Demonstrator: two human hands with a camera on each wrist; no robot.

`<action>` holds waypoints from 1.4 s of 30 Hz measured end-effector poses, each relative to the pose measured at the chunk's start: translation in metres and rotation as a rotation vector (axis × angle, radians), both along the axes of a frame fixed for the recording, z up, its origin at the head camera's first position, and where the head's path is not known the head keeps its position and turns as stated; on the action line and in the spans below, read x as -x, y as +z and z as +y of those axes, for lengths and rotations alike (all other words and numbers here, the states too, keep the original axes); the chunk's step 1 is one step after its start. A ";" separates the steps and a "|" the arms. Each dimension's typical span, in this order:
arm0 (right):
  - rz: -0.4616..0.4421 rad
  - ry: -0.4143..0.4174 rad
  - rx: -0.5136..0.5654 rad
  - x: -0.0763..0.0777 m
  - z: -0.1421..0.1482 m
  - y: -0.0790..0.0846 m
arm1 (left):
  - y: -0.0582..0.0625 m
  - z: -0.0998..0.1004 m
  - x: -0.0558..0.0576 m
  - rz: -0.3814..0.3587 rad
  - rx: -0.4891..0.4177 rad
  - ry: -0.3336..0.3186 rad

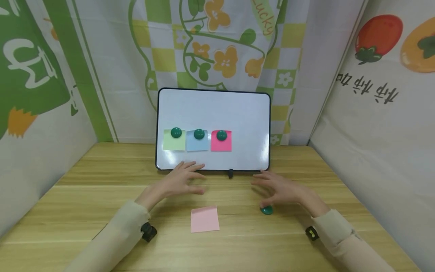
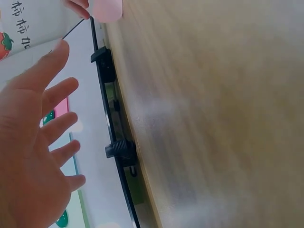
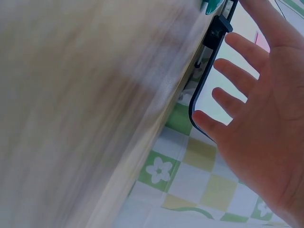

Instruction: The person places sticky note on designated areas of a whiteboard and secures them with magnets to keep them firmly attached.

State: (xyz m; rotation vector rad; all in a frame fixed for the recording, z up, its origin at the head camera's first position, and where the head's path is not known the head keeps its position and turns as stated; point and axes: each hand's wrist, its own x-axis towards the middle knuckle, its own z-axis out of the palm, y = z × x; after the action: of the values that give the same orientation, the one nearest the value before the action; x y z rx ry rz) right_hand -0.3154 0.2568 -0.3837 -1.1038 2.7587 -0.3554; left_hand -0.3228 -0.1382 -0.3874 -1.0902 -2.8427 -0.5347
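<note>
My left hand [image 1: 180, 180] hovers over the table in front of the whiteboard [image 1: 217, 109], fingers spread, holding nothing. The right hand [image 1: 280, 189] is spread in the same way near the board's lower right corner. Just under its thumb in the head view lies a green round magnet [image 1: 267, 210]; whether they touch I cannot tell. Between the forearms a light pink sticky note [image 1: 205, 220] lies on the table. Three notes are on the board: pale green [image 1: 174, 144], blue [image 1: 197, 145] and bright pink [image 1: 221, 146], each with a green magnet over its upper part.
The board stands upright on the wooden table [image 1: 102, 211], with a black clip [image 1: 230, 173] at its lower edge. Behind hangs a printed curtain [image 1: 217, 45]. Patterned fabric walls [image 1: 370, 136] flank the table on both sides.
</note>
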 end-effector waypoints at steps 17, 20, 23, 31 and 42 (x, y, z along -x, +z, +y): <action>-0.037 0.061 -0.021 -0.008 0.007 -0.002 | -0.001 -0.009 -0.022 -0.160 0.000 -0.028; -0.040 0.059 -0.015 -0.010 0.008 -0.002 | -0.001 -0.009 -0.023 -0.184 0.011 -0.043; -0.049 0.058 -0.010 -0.011 0.009 -0.002 | -0.003 -0.010 -0.023 -0.212 0.022 -0.059; -0.092 0.049 -0.009 -0.014 0.013 -0.003 | -0.008 -0.015 -0.024 -0.274 0.064 -0.107; -0.105 0.057 -0.017 -0.015 0.015 -0.005 | -0.006 -0.013 -0.024 -0.279 0.079 -0.144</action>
State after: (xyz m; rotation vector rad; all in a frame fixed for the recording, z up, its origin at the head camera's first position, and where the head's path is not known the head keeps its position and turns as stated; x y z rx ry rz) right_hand -0.2999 0.2716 -0.3886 -1.1232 2.6288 -0.3704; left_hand -0.2985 -0.1512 -0.3935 -1.3403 -3.0602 -0.6356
